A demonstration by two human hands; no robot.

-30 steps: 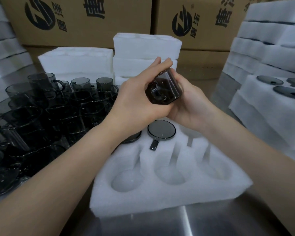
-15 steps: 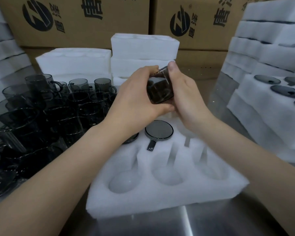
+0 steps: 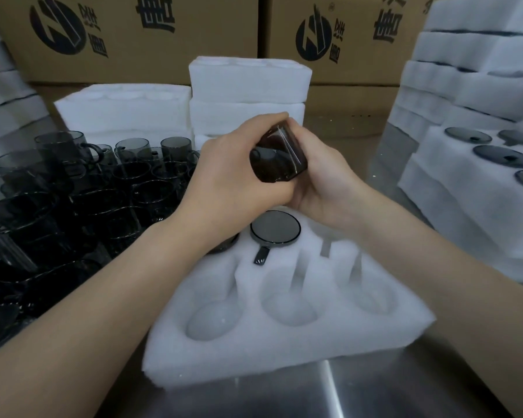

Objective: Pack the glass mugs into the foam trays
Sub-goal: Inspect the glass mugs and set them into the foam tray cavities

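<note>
A dark smoked-glass mug (image 3: 280,159) is held tilted in mid air between both hands, above the far edge of the white foam tray (image 3: 284,342). My left hand (image 3: 236,182) wraps round its left side and my right hand (image 3: 323,179) cups it from the right and below. In the tray's far row one mug (image 3: 275,232) sits upside down in the middle pocket, handle in its slot, and another shows partly under my left wrist. The three near pockets hold nothing.
Many more smoked-glass mugs (image 3: 73,200) crowd the table at the left. Stacks of foam trays (image 3: 248,95) stand behind, more at the right (image 3: 471,86), one packed with mugs (image 3: 501,155). Cardboard boxes (image 3: 133,34) line the back. Steel tabletop (image 3: 344,393) lies in front.
Both hands have kept hold of the mug and turned it between them; its tilt has changed. The hands stay above the tray's far row.
</note>
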